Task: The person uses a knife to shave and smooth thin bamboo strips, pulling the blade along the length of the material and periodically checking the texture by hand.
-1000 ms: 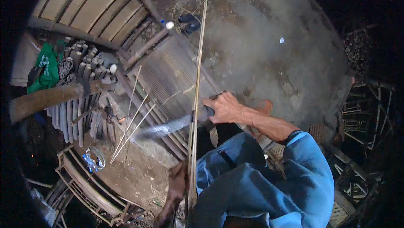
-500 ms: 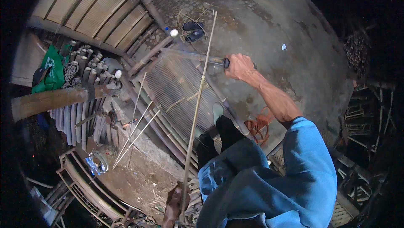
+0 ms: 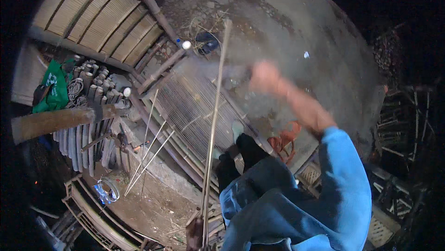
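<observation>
A long, thin bamboo strip (image 3: 215, 112) rises from the lower edge toward the far side. My left hand (image 3: 193, 232) is closed round its near end, partly cut off by the dim lower edge. Motion blurs my right hand (image 3: 269, 79), at the end of my outstretched arm. It grips the handle of a long-bladed knife (image 3: 208, 68), whose smeared blade points left and crosses the strip near its far end. Whether the blade touches the strip I cannot tell. Beneath the strip lies a slatted bamboo platform (image 3: 185, 98), with my feet at its near end.
Several dark bamboo poles (image 3: 85, 140) are stacked at left beside a green bag (image 3: 54, 86). Loose pale sticks (image 3: 150, 156) lean near the platform. Orange-red sandals (image 3: 283, 141) lie on the floor at right, and dark footwear (image 3: 206, 42) lies beyond the platform.
My right hand and the knife have become smeared by motion, near the same place as before. The strip's far end has shifted slightly left and down, and the whole view has shifted a little.
</observation>
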{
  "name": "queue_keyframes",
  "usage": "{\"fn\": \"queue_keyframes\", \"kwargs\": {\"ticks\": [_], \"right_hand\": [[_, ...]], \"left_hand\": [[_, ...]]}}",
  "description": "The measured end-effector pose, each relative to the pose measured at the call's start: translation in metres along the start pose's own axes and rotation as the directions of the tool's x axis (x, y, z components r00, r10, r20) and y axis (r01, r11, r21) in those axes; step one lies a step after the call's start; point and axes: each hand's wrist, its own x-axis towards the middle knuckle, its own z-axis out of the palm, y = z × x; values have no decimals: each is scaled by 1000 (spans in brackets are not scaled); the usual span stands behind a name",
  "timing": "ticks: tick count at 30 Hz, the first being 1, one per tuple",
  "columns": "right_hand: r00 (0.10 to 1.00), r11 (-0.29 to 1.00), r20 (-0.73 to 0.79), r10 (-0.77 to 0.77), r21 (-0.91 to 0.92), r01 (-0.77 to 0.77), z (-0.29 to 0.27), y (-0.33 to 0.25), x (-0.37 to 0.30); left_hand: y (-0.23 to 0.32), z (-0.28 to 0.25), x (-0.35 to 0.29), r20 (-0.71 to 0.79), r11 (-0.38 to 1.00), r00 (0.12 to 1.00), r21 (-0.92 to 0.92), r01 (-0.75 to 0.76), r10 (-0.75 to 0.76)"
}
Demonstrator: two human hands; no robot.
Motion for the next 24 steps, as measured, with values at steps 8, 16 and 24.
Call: {"fn": "queue_keyframes", "kwargs": {"ticks": [8, 16, 24], "right_hand": [[943, 986, -317, 97, 160, -47, -26, 42, 39], [931, 936, -362, 56, 344, 78, -12, 5, 14], [968, 995, -237, 81, -31, -91, -81, 83, 56]], "left_hand": [[9, -27, -16, 17, 990, 998, 128, 51, -54], [9, -44, -8, 58, 995, 993, 0, 99, -99], [-7, -80, -18, 72, 905, 997, 423, -50, 22]]}}
